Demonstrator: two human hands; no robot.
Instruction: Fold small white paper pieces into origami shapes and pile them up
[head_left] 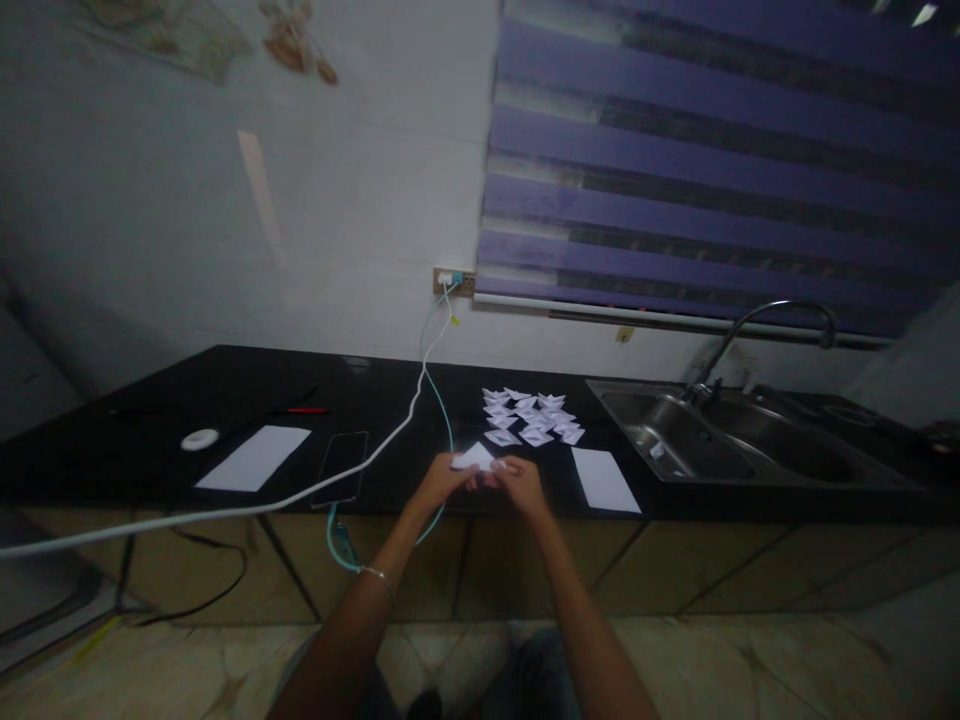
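Since it looks like thin paper, the folded piece (474, 456), pinched at its sides between left hand (442, 478) and right hand (521, 482), should be light and easily creased, best held along folds; paper shapes (531, 416) lie just beyond the grip.

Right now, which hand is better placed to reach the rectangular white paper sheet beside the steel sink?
Probably the right hand, nearer that sheet than the left hand, though both hold folded white paper.

before me, the black countertop (259, 390) carries folded papers (526, 403), a left sheet (255, 458), a right sheet (606, 480), a dark phone (346, 450), a white roll (199, 439) and a slim red item (306, 410).
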